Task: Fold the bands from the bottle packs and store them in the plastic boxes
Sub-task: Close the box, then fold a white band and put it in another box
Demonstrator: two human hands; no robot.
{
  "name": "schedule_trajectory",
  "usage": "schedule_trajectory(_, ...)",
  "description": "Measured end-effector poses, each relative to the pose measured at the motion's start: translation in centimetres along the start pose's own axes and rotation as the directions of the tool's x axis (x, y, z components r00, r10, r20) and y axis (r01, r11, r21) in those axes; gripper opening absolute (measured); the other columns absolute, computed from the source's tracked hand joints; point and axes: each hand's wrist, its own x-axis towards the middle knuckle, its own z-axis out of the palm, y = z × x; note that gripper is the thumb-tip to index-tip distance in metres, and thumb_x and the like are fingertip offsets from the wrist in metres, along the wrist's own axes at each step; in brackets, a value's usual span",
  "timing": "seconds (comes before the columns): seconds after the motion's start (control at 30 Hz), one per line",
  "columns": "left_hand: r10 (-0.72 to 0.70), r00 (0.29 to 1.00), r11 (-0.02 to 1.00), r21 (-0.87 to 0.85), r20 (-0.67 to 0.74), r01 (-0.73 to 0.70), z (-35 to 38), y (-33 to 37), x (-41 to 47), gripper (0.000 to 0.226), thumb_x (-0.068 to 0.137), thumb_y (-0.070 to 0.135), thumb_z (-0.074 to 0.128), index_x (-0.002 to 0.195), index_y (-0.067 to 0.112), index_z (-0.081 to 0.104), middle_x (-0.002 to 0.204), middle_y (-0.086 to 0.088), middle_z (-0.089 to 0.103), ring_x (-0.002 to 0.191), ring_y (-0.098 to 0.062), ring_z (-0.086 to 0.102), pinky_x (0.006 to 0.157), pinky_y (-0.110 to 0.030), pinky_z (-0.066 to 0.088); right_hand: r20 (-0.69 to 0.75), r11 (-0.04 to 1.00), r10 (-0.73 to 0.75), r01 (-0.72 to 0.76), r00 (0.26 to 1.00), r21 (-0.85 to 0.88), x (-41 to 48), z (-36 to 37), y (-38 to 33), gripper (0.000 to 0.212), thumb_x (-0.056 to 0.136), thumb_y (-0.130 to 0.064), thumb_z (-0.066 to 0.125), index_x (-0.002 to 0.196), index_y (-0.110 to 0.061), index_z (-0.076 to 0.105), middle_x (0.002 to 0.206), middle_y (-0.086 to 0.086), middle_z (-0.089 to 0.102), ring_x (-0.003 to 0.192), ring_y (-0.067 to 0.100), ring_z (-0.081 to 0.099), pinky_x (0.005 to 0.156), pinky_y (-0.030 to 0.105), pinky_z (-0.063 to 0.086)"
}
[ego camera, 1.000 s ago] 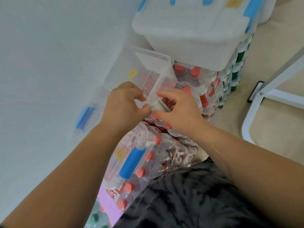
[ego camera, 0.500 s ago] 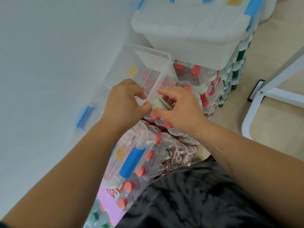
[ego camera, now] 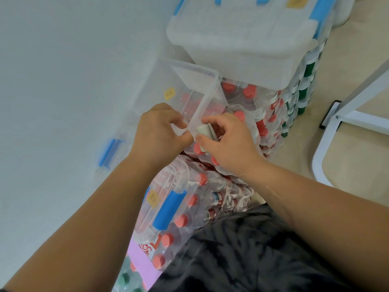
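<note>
A small folded white band [ego camera: 202, 130] is held just at the near rim of an open clear plastic box [ego camera: 207, 95]. My right hand [ego camera: 229, 142] pinches the band between thumb and curled fingers. My left hand [ego camera: 160, 131] meets it from the left, its thumb and forefinger pinched at the band's left end against the box rim. The box sits tilted on shrink-wrapped packs of red-capped bottles [ego camera: 255, 114]. How much of the band lies inside my right hand is hidden.
A closed white box with blue clips [ego camera: 242, 39] stands on bottle packs behind. A clear lid with a blue clip [ego camera: 168, 209] lies on packs near my body. Green-capped bottles [ego camera: 303, 81] are at the right, then a white metal frame [ego camera: 336, 127]. A wall fills the left.
Both hands have shifted slightly up toward the box rim with the band still pinched between them. The band looks a little more compact.
</note>
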Motion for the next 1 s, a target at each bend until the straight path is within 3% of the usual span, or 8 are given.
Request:
schedule_trajectory(0.2, -0.007, 1.0, 0.989, 0.146, -0.025, 0.011, 0.6, 0.9, 0.2, 0.018, 0.073, 0.029, 0.078, 0.083, 0.018, 0.069, 0.088, 0.003, 0.063, 0.082, -0.016, 0.059, 0.075, -0.028, 0.049, -0.022, 0.996, 0.045, -0.043, 0.999, 0.078, 0.0, 0.9, 0.2, 0.029, 0.086, -0.026, 0.077, 0.113, -0.022, 0.07, 0.094, -0.014, 0.053, 0.084, 0.002, 0.054, 0.077, 0.018, 0.046)
schedule_trajectory(0.33, 0.051, 0.996, 0.988, 0.148, -0.075, -0.04, 0.9, 0.9, -0.4, 0.019, 0.075, 0.024, 0.076, 0.088, 0.01, 0.075, 0.092, -0.004, 0.073, 0.083, -0.02, 0.067, 0.078, -0.029, 0.052, -0.025, 0.995, 0.049, -0.047, 0.998, 0.086, -0.1, 0.9, 0.1, 0.033, 0.086, -0.03, 0.077, 0.117, -0.022, 0.069, 0.103, -0.005, 0.057, 0.093, 0.01, 0.058, 0.086, 0.028, 0.051)
schedule_trajectory(0.5, 0.13, 0.987, 0.986, 0.12, -0.094, -0.118, 0.4, 0.6, -0.7, 0.02, 0.074, 0.017, 0.078, 0.09, 0.004, 0.077, 0.093, -0.01, 0.076, 0.08, -0.023, 0.071, 0.071, -0.036, 0.061, -0.041, 0.99, 0.076, -0.07, 0.996, 0.126, -0.1, 1.2, -0.4, 0.034, 0.087, -0.032, 0.077, 0.118, -0.023, 0.068, 0.112, -0.003, 0.06, 0.099, 0.009, 0.06, 0.092, 0.033, 0.055)
schedule_trajectory(0.7, 0.22, 0.975, 0.973, 0.08, -0.012, -0.218, -0.4, -0.7, -0.5, 0.015, 0.074, 0.008, 0.074, 0.089, 0.006, 0.078, 0.092, -0.007, 0.077, 0.076, -0.019, 0.071, 0.068, -0.037, 0.062, -0.017, 0.939, 0.226, -0.213, 0.974, 0.269, 0.2, 1.9, -0.3, 0.019, 0.088, -0.032, 0.076, 0.105, -0.024, 0.072, 0.098, -0.002, 0.071, 0.09, 0.019, 0.07, 0.08, 0.044, 0.061)
schedule_trajectory(0.77, 0.239, 0.971, 0.97, 0.046, 0.0, -0.239, -0.8, -0.9, -0.1, 0.013, 0.076, 0.008, 0.073, 0.088, 0.006, 0.078, 0.089, -0.006, 0.076, 0.075, -0.018, 0.071, 0.068, -0.037, 0.061, -0.021, 0.928, 0.242, -0.226, 0.97, 0.296, 0.5, 1.5, -0.3, 0.008, 0.088, -0.027, 0.076, 0.094, -0.029, 0.071, 0.088, -0.004, 0.071, 0.081, 0.018, 0.071, 0.074, 0.04, 0.061)
schedule_trajectory(0.83, 0.256, 0.966, 0.966, 0.027, 0.031, -0.257, -1.2, -0.7, 0.6, 0.016, 0.077, 0.015, 0.072, 0.09, 0.007, 0.079, 0.09, -0.005, 0.076, 0.075, -0.015, 0.069, 0.068, -0.034, 0.061, -0.014, 0.929, 0.235, -0.22, 0.972, 0.296, 0.7, 1.1, -0.5, 0.016, 0.088, -0.025, 0.077, 0.087, -0.037, 0.067, 0.084, -0.007, 0.069, 0.078, 0.019, 0.071, 0.063, 0.034, 0.057)
schedule_trajectory(0.93, 0.285, 0.954, 0.958, 0.011, 0.093, -0.287, -1.8, -0.3, 1.3, 0.017, 0.075, 0.019, 0.075, 0.087, 0.008, 0.08, 0.093, -0.005, 0.075, 0.073, -0.008, 0.063, 0.067, -0.026, 0.058, 0.023, 0.902, 0.255, -0.246, 0.967, 0.354, 0.8, 1.0, -0.6, 0.017, 0.088, -0.024, 0.077, 0.089, -0.038, 0.067, 0.09, -0.001, 0.072, 0.079, 0.029, 0.074, 0.053, 0.027, 0.051)
schedule_trajectory(1.0, 0.283, 0.952, 0.958, 0.022, 0.117, -0.287, -1.9, -0.4, 1.4, 0.017, 0.073, 0.019, 0.08, 0.086, 0.009, 0.08, 0.095, -0.004, 0.075, 0.073, -0.007, 0.062, 0.067, -0.025, 0.057, 0.043, 0.886, 0.276, -0.271, 0.96, 0.376, 0.8, 0.8, -0.7, 0.016, 0.088, -0.021, 0.077, 0.093, -0.034, 0.068, 0.091, -0.001, 0.07, 0.076, 0.023, 0.073, 0.046, 0.02, 0.049)
